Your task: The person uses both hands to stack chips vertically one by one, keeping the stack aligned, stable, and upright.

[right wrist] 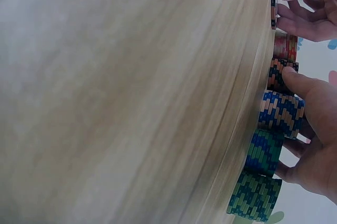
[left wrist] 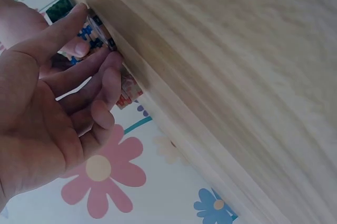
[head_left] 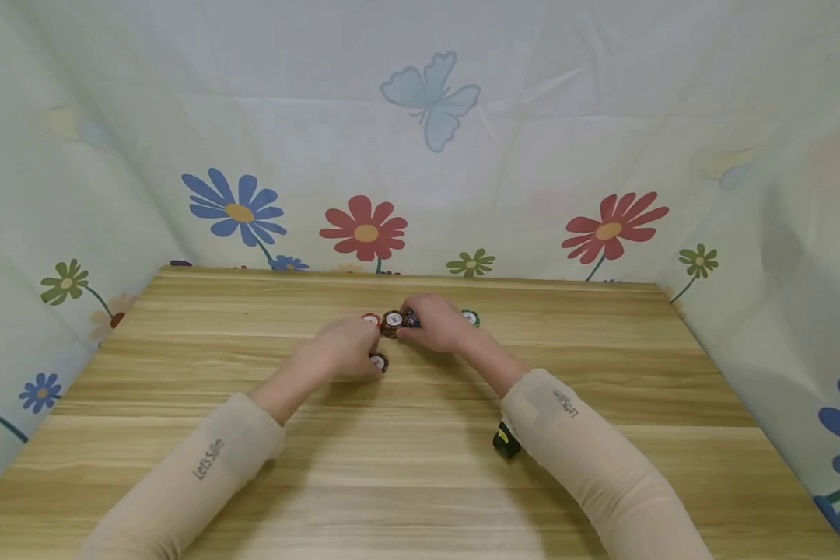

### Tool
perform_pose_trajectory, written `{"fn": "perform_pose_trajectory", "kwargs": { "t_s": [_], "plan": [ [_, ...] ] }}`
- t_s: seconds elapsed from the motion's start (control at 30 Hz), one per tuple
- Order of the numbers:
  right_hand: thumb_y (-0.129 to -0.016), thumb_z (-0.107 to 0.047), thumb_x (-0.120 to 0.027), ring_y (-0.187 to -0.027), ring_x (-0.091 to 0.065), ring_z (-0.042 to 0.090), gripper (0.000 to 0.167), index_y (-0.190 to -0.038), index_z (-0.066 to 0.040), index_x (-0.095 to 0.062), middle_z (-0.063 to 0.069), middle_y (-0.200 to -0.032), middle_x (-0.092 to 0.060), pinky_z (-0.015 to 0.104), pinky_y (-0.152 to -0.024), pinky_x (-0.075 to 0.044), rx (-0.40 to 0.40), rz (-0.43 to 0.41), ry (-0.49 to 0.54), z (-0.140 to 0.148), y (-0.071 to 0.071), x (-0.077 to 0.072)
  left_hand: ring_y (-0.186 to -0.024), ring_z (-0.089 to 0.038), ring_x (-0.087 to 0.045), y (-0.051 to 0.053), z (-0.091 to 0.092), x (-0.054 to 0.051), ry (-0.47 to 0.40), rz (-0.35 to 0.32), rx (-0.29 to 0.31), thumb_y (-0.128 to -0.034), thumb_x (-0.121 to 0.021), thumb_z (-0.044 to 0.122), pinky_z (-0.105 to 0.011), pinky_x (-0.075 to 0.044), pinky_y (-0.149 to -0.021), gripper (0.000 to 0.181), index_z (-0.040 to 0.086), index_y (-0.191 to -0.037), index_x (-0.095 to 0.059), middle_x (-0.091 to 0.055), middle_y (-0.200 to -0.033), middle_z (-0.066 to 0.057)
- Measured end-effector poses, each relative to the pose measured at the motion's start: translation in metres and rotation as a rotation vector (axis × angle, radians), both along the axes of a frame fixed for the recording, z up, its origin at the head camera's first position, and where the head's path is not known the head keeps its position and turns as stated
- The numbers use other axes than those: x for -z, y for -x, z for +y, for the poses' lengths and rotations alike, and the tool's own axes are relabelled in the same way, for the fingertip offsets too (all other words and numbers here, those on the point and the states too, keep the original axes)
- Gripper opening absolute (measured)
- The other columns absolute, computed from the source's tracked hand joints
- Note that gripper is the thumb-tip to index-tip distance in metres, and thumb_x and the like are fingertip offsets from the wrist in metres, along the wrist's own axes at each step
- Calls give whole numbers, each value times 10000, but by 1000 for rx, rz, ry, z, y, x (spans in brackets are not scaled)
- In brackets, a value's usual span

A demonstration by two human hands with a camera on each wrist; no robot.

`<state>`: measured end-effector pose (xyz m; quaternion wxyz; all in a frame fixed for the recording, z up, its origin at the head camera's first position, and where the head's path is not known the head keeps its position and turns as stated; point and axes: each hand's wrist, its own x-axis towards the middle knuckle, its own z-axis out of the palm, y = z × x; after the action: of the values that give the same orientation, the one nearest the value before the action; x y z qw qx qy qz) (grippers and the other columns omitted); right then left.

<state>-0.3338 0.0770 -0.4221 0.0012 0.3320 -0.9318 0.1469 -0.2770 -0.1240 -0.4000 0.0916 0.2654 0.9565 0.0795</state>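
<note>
My left hand (head_left: 343, 348) pinches a black-edged poker chip (head_left: 379, 362) flat on the table between thumb and fingertips; the left wrist view shows its edge (left wrist: 101, 30). My right hand (right wrist: 316, 134) holds a stack of black-and-orange poker chips (right wrist: 279, 75), the thumb on its near side and the other fingers behind the row. A short red stack (right wrist: 285, 46) stands on one side of it. On the other side stand a blue-and-peach stack (right wrist: 281, 112), a blue-green stack (right wrist: 264, 152) and a green stack (right wrist: 255, 196). My right hand partly covers the row in the head view.
A small black object with a yellow mark (head_left: 506, 442) lies on the wooden table (head_left: 406, 482), partly under my right sleeve. A flower-printed cloth (head_left: 518, 171) hangs behind the table's far edge and along both sides.
</note>
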Motion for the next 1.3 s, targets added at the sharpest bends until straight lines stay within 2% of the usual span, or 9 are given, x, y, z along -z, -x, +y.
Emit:
{"fn": "perform_pose_trajectory", "kwargs": {
  "t_s": [0.5,0.6,0.73,0.87,1.0,1.13,1.3],
  "plan": [
    [-956,-318,-758,-1010,-656,222,333,-1153,-58,-692,71,-1072,-708,410,-875,-524,-4,17,-4,0,0,1,-602,-161,-449,-4,1,1,19,53,35,-808,-759,190,-333,-386,-539,282,135,-640,-540,-523,-663,0],
    [-955,-313,-759,-1008,-654,222,329,-1150,-56,-694,71,-1071,-708,409,-871,-525,-6,17,3,0,0,2,-570,-144,-426,-3,-1,2,7,37,47,-809,-744,185,-317,-361,-524,294,143,-624,-520,-491,-634,21],
    [-958,-309,-757,-1017,-652,220,328,-1155,-55,-693,72,-1080,-707,404,-877,-523,-8,15,6,0,0,2,-526,-114,-412,-2,-3,3,-19,-14,30,-819,-728,187,-298,-340,-517,282,152,-623,-528,-460,-589,54],
    [-960,-310,-753,-1027,-652,226,329,-1161,-56,-692,74,-1087,-707,409,-883,-523,-11,15,3,1,0,1,-517,-110,-430,-1,-5,3,-48,-65,-1,-817,-724,195,-298,-340,-529,222,141,-661,-576,-477,-580,60],
    [-962,-313,-750,-1032,-653,228,329,-1162,-58,-691,74,-1089,-707,413,-888,-522,-7,10,-1,1,-1,1,-557,-128,-465,1,-7,2,-80,-81,-2,-807,-719,197,-309,-356,-551,165,125,-723,-596,-521,-632,39],
    [-964,-315,-748,-1014,-653,215,328,-1161,-60,-690,65,-1081,-705,403,-879,-522,2,-2,3,0,-1,1,-632,-151,-507,5,-8,0,-121,-56,18,-829,-716,193,-314,-406,-606,135,98,-809,-622,-569,-706,17],
    [-967,-310,-747,-977,-643,196,313,-1149,-62,-688,50,-1052,-697,386,-852,-520,10,-13,9,0,-1,1,-690,-159,-541,12,-8,-3,-163,20,52,-836,-745,200,-320,-449,-663,179,59,-902,-658,-613,-766,15]
  ]
}}
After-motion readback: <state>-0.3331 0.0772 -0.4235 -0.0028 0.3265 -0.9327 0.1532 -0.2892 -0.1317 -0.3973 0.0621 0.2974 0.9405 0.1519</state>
